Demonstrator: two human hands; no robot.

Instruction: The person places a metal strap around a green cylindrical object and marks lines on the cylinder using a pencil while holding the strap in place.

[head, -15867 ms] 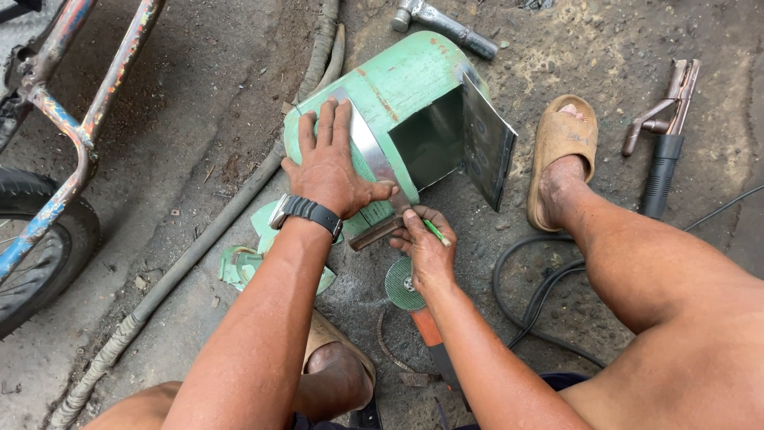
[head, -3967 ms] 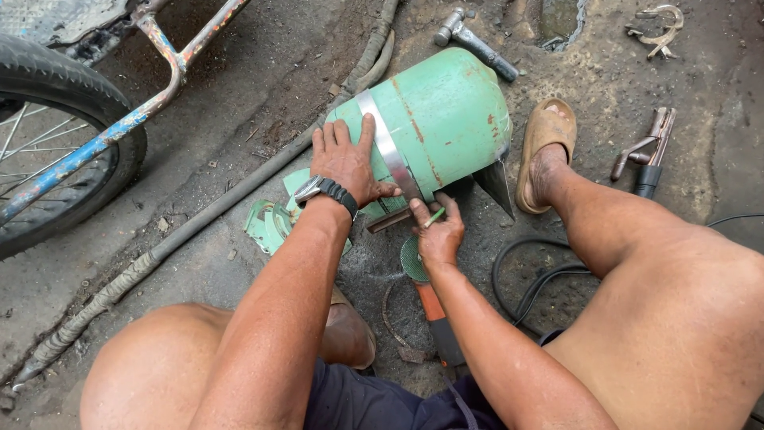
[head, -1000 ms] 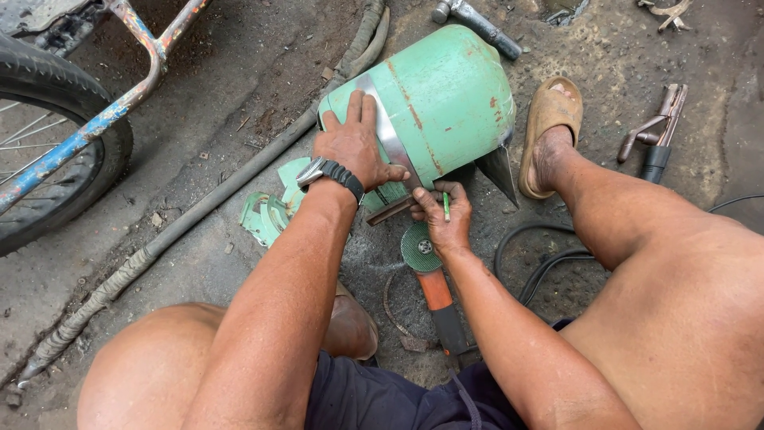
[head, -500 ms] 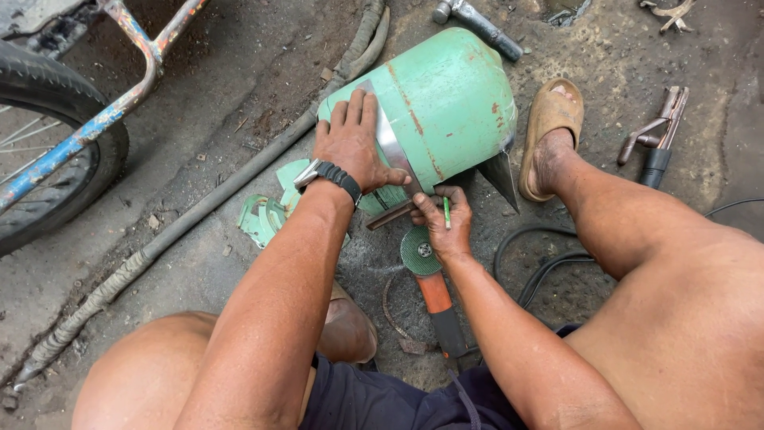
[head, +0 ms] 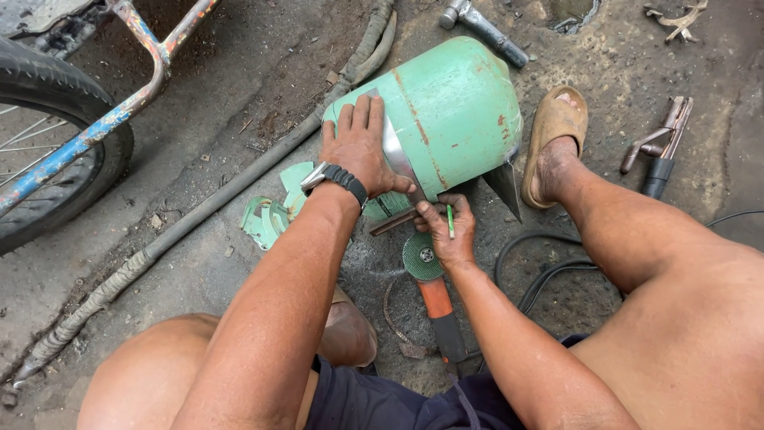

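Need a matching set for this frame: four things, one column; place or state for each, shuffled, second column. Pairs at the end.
Things:
1. green tank
2. angle grinder
3. hammer
4. bicycle wheel

Places or states:
A. far left of the view
B. on the ground beyond the tank
C. under the left hand
D. on the ground below the right hand

Pairs: 1-C, 2-D, 3-B, 4-A
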